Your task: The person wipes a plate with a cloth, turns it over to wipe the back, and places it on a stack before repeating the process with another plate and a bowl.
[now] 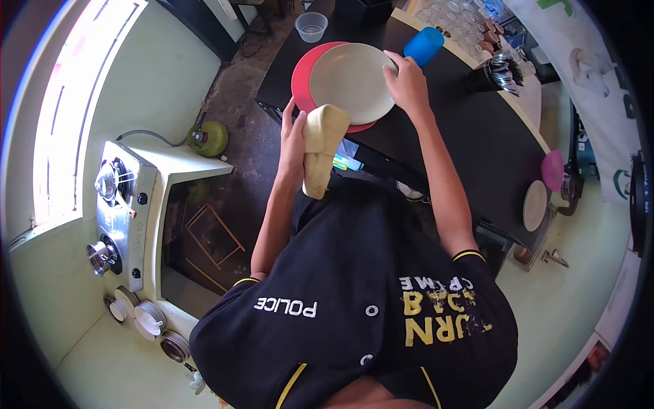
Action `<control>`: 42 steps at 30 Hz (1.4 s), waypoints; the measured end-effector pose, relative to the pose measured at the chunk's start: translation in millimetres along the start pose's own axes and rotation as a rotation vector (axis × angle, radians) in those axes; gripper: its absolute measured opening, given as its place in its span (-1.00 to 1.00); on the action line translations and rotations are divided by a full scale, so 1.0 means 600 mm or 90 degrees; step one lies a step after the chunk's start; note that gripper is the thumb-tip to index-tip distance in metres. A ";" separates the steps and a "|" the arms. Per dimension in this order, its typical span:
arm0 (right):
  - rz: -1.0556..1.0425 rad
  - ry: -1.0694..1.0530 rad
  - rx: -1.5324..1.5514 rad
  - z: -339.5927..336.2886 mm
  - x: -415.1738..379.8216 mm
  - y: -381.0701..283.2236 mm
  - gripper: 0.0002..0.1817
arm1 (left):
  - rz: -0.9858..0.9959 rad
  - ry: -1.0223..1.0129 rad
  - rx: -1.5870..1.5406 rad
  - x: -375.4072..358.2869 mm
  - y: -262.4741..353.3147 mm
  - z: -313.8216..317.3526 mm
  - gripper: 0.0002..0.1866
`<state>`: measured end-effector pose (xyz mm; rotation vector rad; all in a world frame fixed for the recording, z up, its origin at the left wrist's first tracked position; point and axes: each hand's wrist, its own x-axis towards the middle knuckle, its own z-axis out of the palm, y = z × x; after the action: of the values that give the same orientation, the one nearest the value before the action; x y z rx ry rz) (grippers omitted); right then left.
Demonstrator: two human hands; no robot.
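A round cream plate [354, 78] lies over a red plate [302, 76] at the near edge of the dark counter, with the red rim showing on the left and below. My right hand [407, 80] grips the cream plate's right rim, fingers bent at the edge. Beside the plates' lower left, my left hand [293, 140] is closed on a folded pale yellow cloth [321, 146] that hangs down toward my shirt. Its fingertips reach the red plate's edge; the cloth hides part of that hand.
Around the plates on the dark counter [470, 146] stand a blue cup [424, 46], a clear plastic bowl [311, 27] and a black holder of cutlery [501, 73]. Another plate [535, 206] and a pink bowl [553, 170] are at right. A gas stove [126, 211] stands left, near a green gas cylinder [208, 138].
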<state>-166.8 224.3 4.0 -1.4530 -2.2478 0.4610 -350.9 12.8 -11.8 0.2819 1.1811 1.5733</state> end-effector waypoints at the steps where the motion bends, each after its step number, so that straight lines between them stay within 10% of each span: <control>1: 0.010 0.000 -0.013 -0.002 -0.004 -0.007 -0.56 | -0.002 0.006 0.026 0.004 -0.003 0.003 -0.43; 18: -0.139 0.283 -0.002 0.058 -0.057 -0.021 -0.41 | 0.204 0.076 0.251 0.022 -0.046 0.037 -0.31; 29: 0.116 0.094 0.278 0.054 -0.038 0.075 -0.47 | 0.132 -0.025 0.222 0.059 -0.061 0.003 -0.35; 42: 0.009 0.276 0.261 -0.040 -0.109 0.067 -0.54 | 0.068 0.153 0.085 -0.004 -0.087 -0.002 -0.60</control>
<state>-99.3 181.6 -6.0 -1.2165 -1.6869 0.5164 -319.1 5.2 -52.8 0.2514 1.4811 1.6585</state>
